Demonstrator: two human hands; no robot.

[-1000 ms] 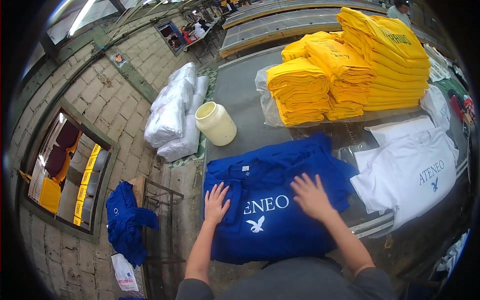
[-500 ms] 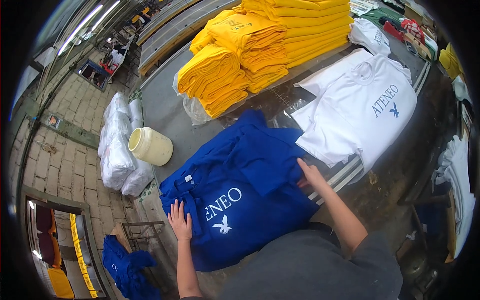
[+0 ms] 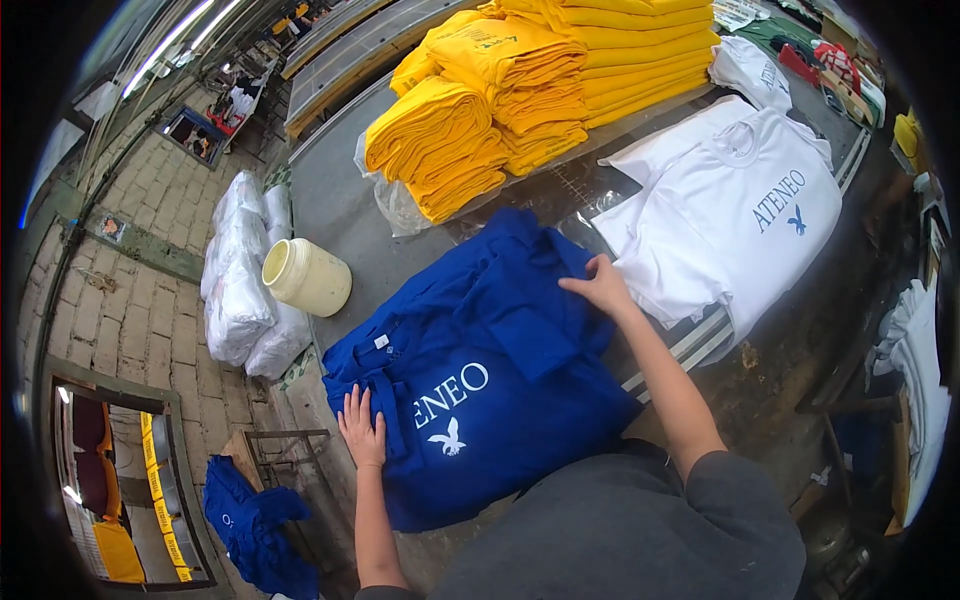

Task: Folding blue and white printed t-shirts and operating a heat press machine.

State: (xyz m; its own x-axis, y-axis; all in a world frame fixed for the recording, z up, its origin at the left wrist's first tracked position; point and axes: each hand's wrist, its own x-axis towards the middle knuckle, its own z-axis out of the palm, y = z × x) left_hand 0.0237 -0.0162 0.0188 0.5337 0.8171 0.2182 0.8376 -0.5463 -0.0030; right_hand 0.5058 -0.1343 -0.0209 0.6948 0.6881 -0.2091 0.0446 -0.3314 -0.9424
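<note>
Grey worktop [image 3: 335, 185] beside a block wall [image 3: 125, 330], pretty packed. Left hand [image 3: 362, 430] lies flat, fingers slightly spread, gripping nothing, on the left edge of the blue shirt [image 3: 465, 340], probably steadying it. Right hand [image 3: 605, 288] is half curled at the shirt's far right side; can't tell if it's pinching cloth. Shirt's on the near side of the worktop, white capitals [image 3: 452, 395] and a bird [image 3: 448, 437] showing, neck label [image 3: 381, 342] too small to read. White shirt [image 3: 715, 240] to the right has similar lettering [image 3: 779, 202] in blue. Yellow stacks [image 3: 435, 140] sit on clear plastic [image 3: 402, 218], presumably to stay clean.
</note>
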